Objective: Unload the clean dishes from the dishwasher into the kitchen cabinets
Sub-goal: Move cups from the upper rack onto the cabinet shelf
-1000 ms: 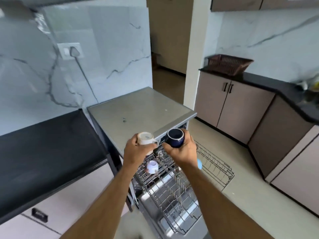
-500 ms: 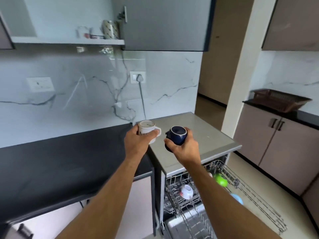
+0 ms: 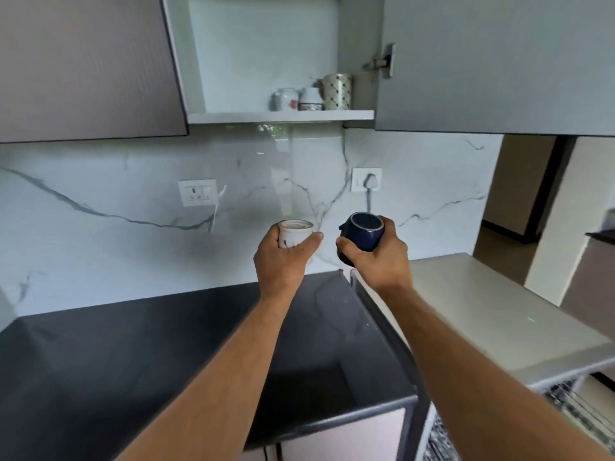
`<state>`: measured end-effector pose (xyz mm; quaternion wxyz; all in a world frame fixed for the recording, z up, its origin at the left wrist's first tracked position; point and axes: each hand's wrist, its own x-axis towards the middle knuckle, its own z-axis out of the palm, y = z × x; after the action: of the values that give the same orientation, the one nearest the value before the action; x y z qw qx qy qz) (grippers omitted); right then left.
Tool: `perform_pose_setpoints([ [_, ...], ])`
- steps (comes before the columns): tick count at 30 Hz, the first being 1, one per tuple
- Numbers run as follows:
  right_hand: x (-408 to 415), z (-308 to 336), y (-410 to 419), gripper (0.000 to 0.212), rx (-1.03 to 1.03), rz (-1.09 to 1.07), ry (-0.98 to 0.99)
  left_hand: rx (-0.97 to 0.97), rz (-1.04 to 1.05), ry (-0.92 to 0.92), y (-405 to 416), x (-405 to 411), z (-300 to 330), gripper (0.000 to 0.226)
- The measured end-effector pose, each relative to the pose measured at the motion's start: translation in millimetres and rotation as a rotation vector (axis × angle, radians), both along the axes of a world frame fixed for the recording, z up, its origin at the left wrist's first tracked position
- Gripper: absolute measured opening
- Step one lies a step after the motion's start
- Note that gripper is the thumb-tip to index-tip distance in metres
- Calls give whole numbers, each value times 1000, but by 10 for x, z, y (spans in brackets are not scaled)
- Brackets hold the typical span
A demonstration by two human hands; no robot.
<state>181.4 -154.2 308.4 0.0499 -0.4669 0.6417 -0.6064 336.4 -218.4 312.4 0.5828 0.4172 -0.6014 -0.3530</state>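
Hands grip cups, left (image 3: 283, 257) white (image 3: 294, 235), right (image 3: 379, 257) blue (image 3: 364, 232); at twelve o'clock, shelf (image 3: 279, 116) holds three cups (image 3: 311, 94).

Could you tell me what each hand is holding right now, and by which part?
The left hand grips a white cup around its body; the right hand grips a dark blue cup around its body.

No text, label, brand or number can be read anywhere. The white cup (image 3: 294, 235) carries small dark marks on its side, too blurred to tell as letters. The mugs on the cabinet shelf (image 3: 281, 116) show only patterns, with no legible words.
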Motion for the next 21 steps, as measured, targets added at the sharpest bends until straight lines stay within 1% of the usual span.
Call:
perform_pose_setpoints([
  [5,160,439,-450,63,-88,-50,45,-78,-2,8,-423,117,306,39],
  [12,72,1111,-979,66,-199,-80,107,-215,-26,81,-853,-19,935,40],
  [15,-30,1392,-1231,68,-257,-80,87,-267,4,79,-1072,-98,1226,38],
  [21,-260,1971,-1743,71,-346,-38,82,-389,106,61,-1595,-294,1847,45],
])
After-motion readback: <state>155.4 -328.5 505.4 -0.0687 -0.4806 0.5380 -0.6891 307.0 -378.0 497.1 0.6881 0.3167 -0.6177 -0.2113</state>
